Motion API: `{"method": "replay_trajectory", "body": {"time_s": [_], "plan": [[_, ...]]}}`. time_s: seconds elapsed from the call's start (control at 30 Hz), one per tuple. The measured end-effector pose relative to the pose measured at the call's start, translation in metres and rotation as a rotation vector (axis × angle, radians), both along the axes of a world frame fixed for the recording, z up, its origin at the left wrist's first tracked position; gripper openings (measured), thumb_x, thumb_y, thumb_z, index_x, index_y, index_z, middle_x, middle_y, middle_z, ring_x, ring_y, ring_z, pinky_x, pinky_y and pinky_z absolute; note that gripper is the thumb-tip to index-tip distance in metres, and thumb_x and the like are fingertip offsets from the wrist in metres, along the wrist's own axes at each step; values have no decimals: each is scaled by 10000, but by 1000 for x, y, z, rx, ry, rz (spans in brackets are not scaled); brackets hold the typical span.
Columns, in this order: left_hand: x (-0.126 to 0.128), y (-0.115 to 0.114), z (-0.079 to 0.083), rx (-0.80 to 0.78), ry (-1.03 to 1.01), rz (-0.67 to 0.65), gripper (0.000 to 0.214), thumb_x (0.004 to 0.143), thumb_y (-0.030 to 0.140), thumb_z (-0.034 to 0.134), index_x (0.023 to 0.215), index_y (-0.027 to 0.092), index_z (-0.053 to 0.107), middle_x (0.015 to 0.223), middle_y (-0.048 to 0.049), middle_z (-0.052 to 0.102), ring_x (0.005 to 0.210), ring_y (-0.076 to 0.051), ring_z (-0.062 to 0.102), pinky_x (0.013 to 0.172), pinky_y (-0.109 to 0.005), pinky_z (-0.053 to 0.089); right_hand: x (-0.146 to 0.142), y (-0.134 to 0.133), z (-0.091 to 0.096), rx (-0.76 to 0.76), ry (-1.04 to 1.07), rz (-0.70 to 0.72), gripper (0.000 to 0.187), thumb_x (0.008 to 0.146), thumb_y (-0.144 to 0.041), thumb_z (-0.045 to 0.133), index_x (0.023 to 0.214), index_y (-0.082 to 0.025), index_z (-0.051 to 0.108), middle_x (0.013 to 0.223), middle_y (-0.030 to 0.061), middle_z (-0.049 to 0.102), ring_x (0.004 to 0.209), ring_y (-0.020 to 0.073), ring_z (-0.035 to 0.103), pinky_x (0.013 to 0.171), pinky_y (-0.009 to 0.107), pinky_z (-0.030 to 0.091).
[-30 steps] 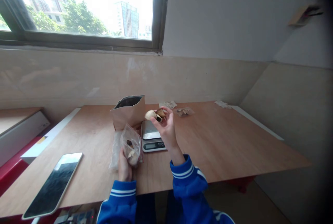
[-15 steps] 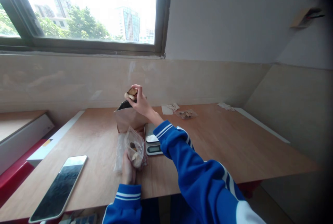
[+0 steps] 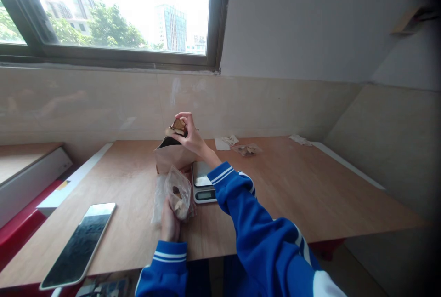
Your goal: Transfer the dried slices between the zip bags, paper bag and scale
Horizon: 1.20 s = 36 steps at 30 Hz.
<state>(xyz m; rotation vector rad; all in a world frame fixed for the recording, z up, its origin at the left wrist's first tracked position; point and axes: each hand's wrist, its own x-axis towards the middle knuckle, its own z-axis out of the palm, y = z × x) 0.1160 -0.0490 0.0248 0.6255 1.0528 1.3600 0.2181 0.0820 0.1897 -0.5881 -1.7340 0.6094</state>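
Two grips are closed: the right grip (image 3: 191,137), moved across from above the scale (image 3: 202,182), pinches a dried mushroom (image 3: 178,127) over the mouth of the paper bag (image 3: 171,157), while the left grip (image 3: 170,225) clutches a plastic bag (image 3: 178,193)

A matt brown kraft-paper bag (image 3: 171,159) shows a dark, faintly metallic lining, and beside it sits a thin, glossy clear plastic bag (image 3: 178,194), all creases. The pale wooden tabletop (image 3: 292,182) looks smooth and matt — the silver metal scale platform (image 3: 200,174) has a soft sheen — while the rough brown piece (image 3: 179,126) seems dried, though that's hard to tell from here.
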Motion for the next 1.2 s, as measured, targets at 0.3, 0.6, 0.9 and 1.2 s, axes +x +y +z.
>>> {"method": "replay_trajectory", "body": {"time_s": [0.3,0.6,0.9,1.2], "plan": [[1,-3,7,-3,-108,10,251,860,380,391,962,203,537,645,13,638,587,-181,612,542,-297,488,7,-12,5,1,-36,116,453,733,-192,665,1095,-269,403,937,-10,594,907,154,606,851,305,510],[1,-4,9,-10,-45,8,270,858,422,380,943,216,533,625,6,624,510,-170,570,498,-297,459,19,-14,0,104,-229,49,289,764,-142,583,1025,-234,501,950,-14,615,886,149,597,826,275,469],[-1,-2,4,-40,-236,86,158,829,297,489,887,204,602,643,-32,650,537,-156,600,519,-256,502,31,-10,-9,267,-548,-327,191,908,-283,477,892,-210,652,1198,63,553,1159,201,460,1034,376,267],[0,-6,14,31,-315,106,357,820,352,514,1099,141,584,864,-71,687,730,-204,653,631,-297,537,37,-75,-22,-56,-259,-31,223,908,-231,395,1029,-186,577,1026,68,571,947,164,559,830,305,467]]}}
